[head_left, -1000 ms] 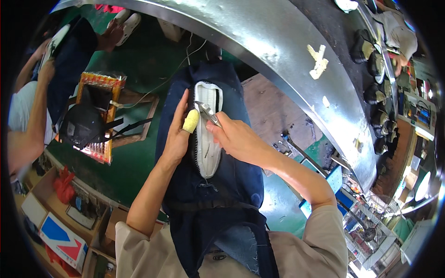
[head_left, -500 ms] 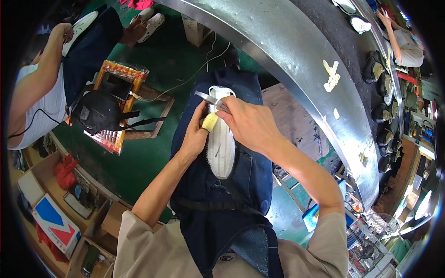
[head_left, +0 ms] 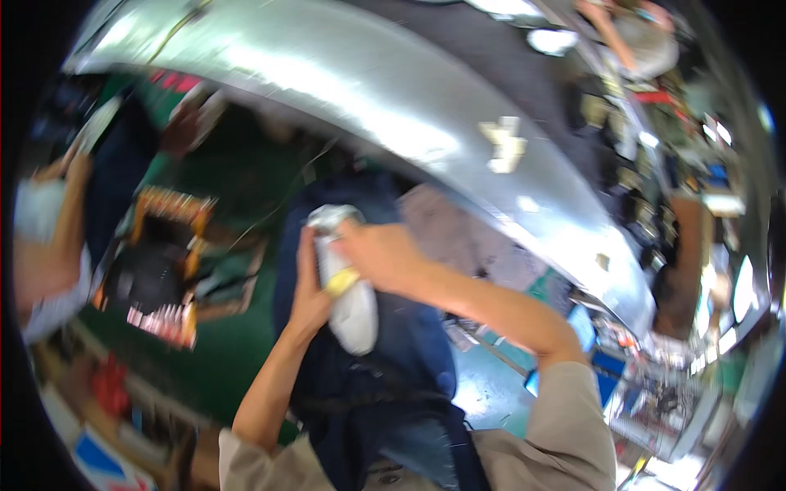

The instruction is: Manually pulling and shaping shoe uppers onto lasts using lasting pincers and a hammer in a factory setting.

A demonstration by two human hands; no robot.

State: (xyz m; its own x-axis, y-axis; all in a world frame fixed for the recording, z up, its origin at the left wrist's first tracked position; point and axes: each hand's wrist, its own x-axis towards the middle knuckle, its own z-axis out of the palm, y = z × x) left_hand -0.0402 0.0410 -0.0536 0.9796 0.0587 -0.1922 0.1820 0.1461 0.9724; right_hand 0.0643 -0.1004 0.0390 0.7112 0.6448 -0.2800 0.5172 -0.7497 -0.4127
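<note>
A white shoe [head_left: 354, 317] lies lengthwise over the dark blue apron [head_left: 409, 344] on my lap, its long smooth end toward me. My left hand [head_left: 311, 286] is closed on its left side, and a yellow wrap [head_left: 341, 281] covers the thumb, which lies across the shoe. My right hand [head_left: 381, 255] is closed at the far end of the shoe, fingers curled. A greyish metal tool [head_left: 332, 216] shows by its fingertips, blurred by motion, so its exact kind cannot be made out.
A curved metal bench edge [head_left: 393, 106] sweeps across the far side to the right, with pale tape on it. At left, a black bag [head_left: 147, 274] rests on a low wooden stool. Another person [head_left: 61, 229] sits at far left. A wire-guarded fan [head_left: 655, 401] stands at lower right.
The whole view has turned and blurred; the bench reaches farther left across the top. Both hands and the shoe sit lower and farther left in the picture. The left thumb now lies across the shoe.
</note>
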